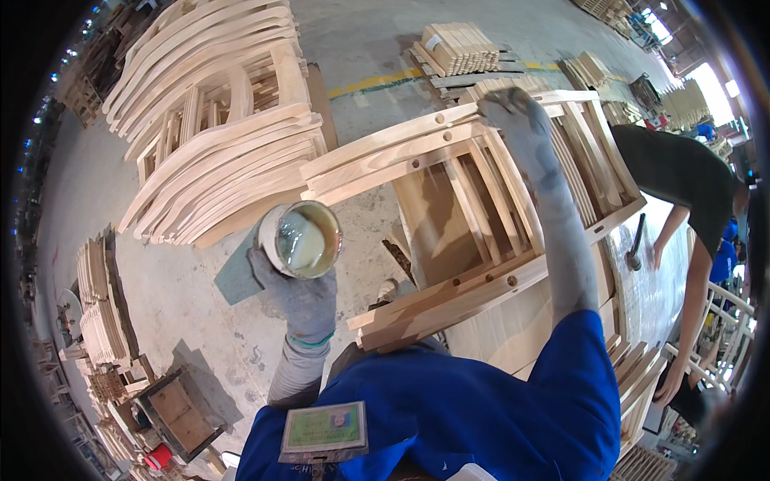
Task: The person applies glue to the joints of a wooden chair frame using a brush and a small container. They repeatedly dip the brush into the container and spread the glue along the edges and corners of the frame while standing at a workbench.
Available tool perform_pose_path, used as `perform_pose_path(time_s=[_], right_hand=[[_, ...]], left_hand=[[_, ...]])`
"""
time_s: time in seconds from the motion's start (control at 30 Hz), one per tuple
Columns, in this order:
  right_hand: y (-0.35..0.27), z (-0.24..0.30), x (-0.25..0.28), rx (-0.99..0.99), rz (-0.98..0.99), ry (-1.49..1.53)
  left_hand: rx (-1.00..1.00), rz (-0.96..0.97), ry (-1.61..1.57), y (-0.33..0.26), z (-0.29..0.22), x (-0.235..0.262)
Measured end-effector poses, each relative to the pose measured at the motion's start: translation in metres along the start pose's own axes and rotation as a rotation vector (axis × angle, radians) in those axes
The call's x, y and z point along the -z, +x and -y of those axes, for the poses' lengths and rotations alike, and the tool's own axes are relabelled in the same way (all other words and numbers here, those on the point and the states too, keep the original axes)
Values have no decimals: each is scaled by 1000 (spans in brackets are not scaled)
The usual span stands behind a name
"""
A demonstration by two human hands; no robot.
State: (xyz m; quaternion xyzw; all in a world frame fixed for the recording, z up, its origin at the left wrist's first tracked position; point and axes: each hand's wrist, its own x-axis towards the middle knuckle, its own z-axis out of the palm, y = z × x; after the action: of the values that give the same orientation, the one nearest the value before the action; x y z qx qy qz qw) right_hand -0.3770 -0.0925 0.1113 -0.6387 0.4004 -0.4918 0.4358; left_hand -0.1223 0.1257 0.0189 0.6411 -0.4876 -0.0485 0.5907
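My left hand (298,295), in a grey glove, is closed around a round white pot (278,240) of cloudy, whitish liquid. The pot is tipped so that its open top shows. My right hand (513,120), gloved the same way, reaches out over pale wooden chair frames (377,165) stacked in front of me. Its fingers are bent down at a far rail, by a joint between two parts. Whether they pinch a small thing there is hidden. Round holes show along the rails, and slats run between them.
Tall stacks of curved wooden frames (216,172) stand at the far left. To the right, a hammer (634,255) lies on a plastic-covered table (662,276), where a co-worker in a dark shirt (682,172) leans over. A wooden box (178,413) sits on the floor, lower left.
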Motion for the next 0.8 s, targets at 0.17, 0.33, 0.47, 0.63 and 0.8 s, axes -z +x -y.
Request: perform_pose_path(time_s=[0.17,0.33,0.47,0.63,0.8], right_hand=[[78,-44,-3,-15,120,-690],[102,-78,-12,-93,185,-704],[108,-84,-25,-37,165,-739],[109,-82,-28,4,156,-867],[113,-85,-30,38,208,-815]], left_hand=[[250,56,-98,-1,27,-1],[372,-44,-293,-3,39,1],[484,-132,-525,-1,36,-1],[688,-213,-856,12,12,-3],[619,-174,-712,17,0,-1]])
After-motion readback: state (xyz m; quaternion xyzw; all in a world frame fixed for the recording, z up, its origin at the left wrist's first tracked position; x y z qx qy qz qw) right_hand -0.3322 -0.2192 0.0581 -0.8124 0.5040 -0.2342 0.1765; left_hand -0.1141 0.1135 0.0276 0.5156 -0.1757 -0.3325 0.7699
